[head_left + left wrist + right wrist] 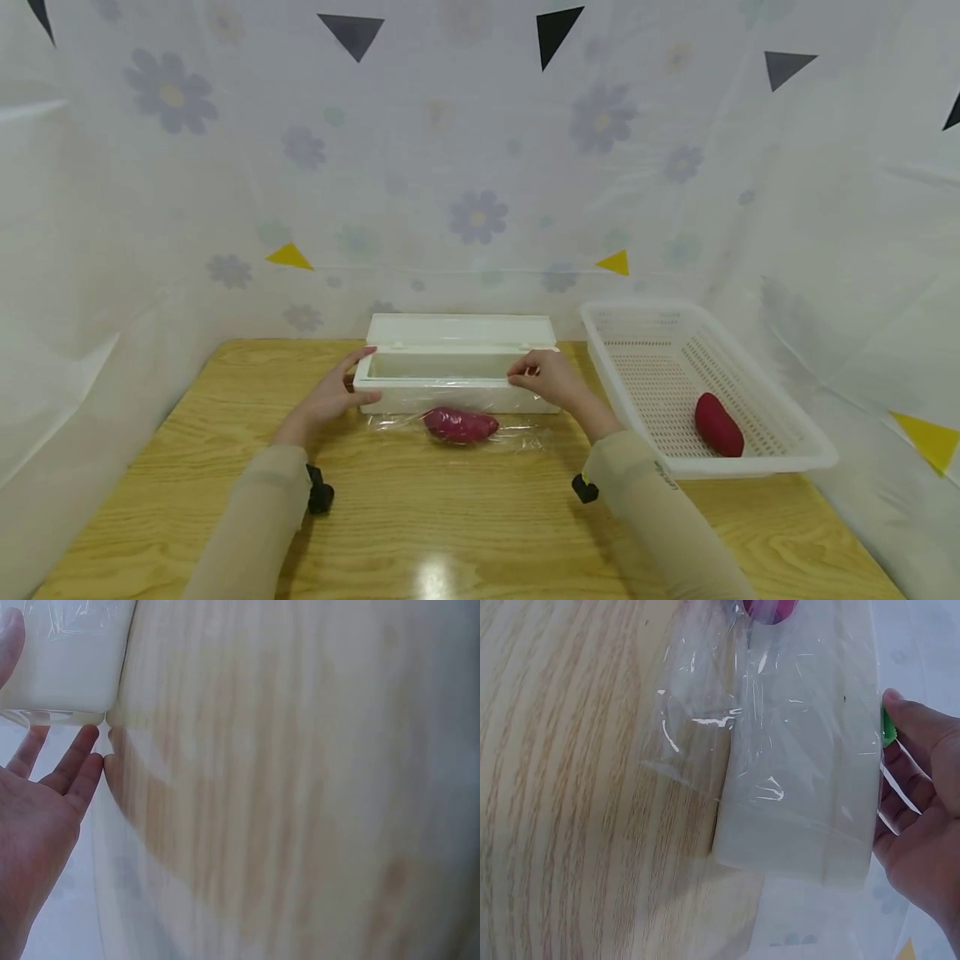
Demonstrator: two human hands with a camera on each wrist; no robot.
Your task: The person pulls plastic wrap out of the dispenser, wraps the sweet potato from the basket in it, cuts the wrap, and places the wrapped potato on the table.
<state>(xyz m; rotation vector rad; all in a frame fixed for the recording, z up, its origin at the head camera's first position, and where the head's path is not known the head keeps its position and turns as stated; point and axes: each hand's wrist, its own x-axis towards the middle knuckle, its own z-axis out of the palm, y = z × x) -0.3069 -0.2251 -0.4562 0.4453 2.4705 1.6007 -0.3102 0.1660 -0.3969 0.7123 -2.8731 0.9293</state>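
A long white cling film dispenser box (pixel 390 402) stands on the table with its lid (pixel 461 330) raised at the back. My left hand (pixel 330 398) holds its left end, thumb at the front and fingers round the side. At the front edge, toward the right, my right hand (pixel 553 381) pinches a small green slide cutter (pixel 889 729), seen in the right wrist view. Clear film (pixel 686 727) hangs over the box front down to the table. A purple-red sweet potato (pixel 459 425) lies in the film just in front of the box.
A white perforated plastic basket (pixel 819 452) stands at the right with another sweet potato (pixel 717 426) in it. Behind the wooden table (pixel 435 517) hangs a flowered cloth (pixel 405 167).
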